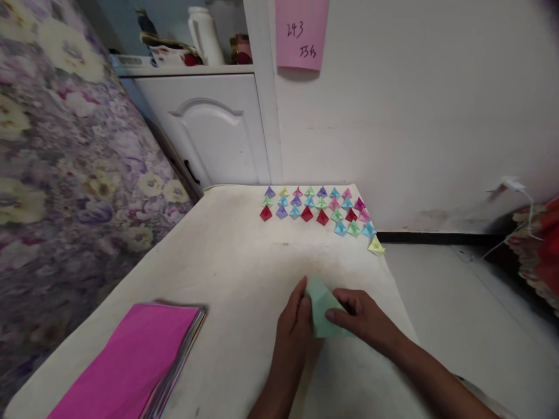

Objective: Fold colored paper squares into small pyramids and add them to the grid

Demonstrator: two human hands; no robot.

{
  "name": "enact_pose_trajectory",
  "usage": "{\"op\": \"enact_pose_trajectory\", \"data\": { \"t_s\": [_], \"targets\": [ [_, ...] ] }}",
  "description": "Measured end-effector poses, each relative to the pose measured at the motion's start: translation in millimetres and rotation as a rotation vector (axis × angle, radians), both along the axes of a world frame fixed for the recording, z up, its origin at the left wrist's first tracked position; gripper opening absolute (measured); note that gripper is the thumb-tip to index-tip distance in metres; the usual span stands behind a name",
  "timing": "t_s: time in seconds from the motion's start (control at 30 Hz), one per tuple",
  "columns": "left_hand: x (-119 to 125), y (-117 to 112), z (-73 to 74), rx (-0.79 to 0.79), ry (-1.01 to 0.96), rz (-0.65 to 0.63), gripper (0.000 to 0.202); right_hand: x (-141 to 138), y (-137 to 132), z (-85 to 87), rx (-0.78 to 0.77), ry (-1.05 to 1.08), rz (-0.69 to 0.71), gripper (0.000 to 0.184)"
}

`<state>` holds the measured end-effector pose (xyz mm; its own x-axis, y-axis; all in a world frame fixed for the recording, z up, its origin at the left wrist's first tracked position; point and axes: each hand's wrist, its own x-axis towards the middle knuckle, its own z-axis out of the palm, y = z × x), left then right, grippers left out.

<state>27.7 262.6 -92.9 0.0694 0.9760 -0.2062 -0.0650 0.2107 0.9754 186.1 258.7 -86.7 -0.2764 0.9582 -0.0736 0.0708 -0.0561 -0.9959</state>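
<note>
A pale green sheet of folding paper point(322, 305) is held up above the near middle of the table. My left hand point(297, 311) grips its left edge, thumb in front and fingers behind. On the right side, my right hand point(356, 314) pinches the paper between thumb and fingers. Folds in the sheet are partly hidden by both hands. Beyond it, small folded paper pieces in several colours stand in rows at the table's far right, such as a red folded piece point(322, 217) and a yellow folded piece point(376, 246) at the right edge.
A stack of coloured paper with a magenta top sheet point(131, 355) lies at the near left of the cream-covered table point(236, 256). A flowered curtain point(78, 192) hangs along the left. Behind stand a white cabinet point(213, 131) and a wall bearing a pink note point(301, 35).
</note>
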Motion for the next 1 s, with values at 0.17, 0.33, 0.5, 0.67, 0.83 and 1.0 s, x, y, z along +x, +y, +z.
{"op": "enact_pose_trajectory", "data": {
  "t_s": [0.17, 0.33, 0.5, 0.67, 0.83, 1.0],
  "targets": [
    [0.9, 0.6, -3.9, -0.004, 0.016, -0.038, 0.049, 0.0, 0.3, 0.7, -0.002, -0.002, 0.012, 0.019],
    [7.7, -2.0, -11.4, -0.017, -0.092, -0.029, 0.053, -0.7, -0.1, -0.4, 0.003, -0.039, -0.005, 0.017],
    [8.0, -3.3, -7.4, -0.027, -0.174, -0.153, 0.045, -3.3, -1.3, 0.6, 0.063, -0.143, -0.002, 0.014],
    [5.1, -0.7, -2.5, -0.035, -0.282, -0.193, 0.034, -4.5, -2.6, -0.2, 0.143, -0.293, -0.064, 0.013],
    [5.4, 2.5, -5.2, -0.036, -0.258, -0.209, 0.032, -4.5, -3.0, -0.1, 0.213, -0.392, -0.077, 0.014],
    [5.4, 0.2, -10.6, -0.083, -0.256, -0.173, 0.025, -2.7, -3.1, -2.6, 0.213, -0.537, -0.125, 0.012]
  ]
}}
